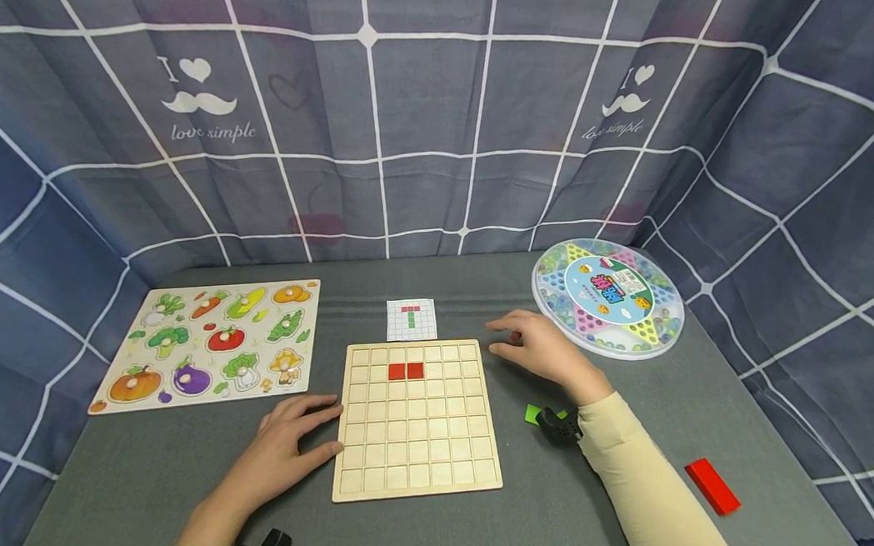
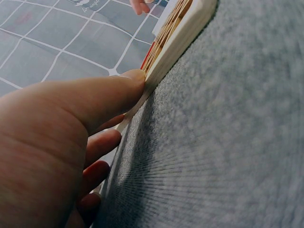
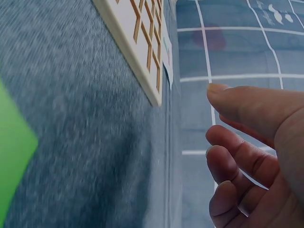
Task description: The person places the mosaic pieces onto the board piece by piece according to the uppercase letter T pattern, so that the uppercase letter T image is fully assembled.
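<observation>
A wooden grid board (image 1: 415, 454) lies in the middle of the table, with two red squares (image 1: 405, 371) side by side in its upper part. My left hand (image 1: 273, 452) rests at the board's left edge, thumb and fingertips touching it and the fingers fairly straight. Beyond the board's upper right corner, my right hand (image 1: 543, 352) hovers with loosely bent fingers. Nothing sits between its thumb (image 3: 247, 102) and fingers in the right wrist view. Just behind the board lies a small pattern card (image 1: 425, 328) marked with red and green squares. Partly covered by the right wrist device is a green piece (image 1: 532, 414).
A vegetable puzzle board (image 1: 207, 387) lies at the back left. At the back right is a round game box (image 1: 667, 292) with a star design. A red block (image 1: 713, 487) lies right of the right forearm. Grid-patterned curtains (image 1: 424, 190) enclose the table.
</observation>
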### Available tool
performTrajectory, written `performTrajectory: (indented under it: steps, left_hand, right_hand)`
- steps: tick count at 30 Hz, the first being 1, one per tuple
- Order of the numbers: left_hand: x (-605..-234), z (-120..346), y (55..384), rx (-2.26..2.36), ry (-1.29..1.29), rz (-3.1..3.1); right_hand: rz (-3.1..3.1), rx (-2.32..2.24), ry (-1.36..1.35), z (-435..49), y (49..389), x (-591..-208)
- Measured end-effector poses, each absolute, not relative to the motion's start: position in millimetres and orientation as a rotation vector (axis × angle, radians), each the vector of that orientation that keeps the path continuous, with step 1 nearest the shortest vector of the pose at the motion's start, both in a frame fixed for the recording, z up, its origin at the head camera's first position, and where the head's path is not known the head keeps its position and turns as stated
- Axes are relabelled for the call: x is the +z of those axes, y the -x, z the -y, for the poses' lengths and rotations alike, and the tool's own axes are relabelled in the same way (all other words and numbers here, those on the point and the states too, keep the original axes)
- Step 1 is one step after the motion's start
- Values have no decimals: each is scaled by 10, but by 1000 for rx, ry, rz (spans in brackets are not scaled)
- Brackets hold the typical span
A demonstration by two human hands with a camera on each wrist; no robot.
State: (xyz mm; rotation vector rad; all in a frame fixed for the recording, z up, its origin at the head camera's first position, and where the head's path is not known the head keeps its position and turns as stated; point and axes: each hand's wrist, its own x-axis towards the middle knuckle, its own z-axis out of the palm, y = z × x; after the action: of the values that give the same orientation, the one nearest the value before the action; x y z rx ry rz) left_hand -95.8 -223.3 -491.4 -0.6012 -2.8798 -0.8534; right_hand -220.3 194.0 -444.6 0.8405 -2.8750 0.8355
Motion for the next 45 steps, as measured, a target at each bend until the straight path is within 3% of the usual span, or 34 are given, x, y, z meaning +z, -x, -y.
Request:
performTrajectory:
  steps: [19, 45]
  left_hand:
    - [-4907, 2224, 956, -864, 606, 2887]
    - [-4902, 2225, 960, -863, 594, 2886]
  right_hand:
    - [2939, 869, -612, -2517, 2141, -4496]
    - [2981, 867, -740, -2743, 2197, -4595]
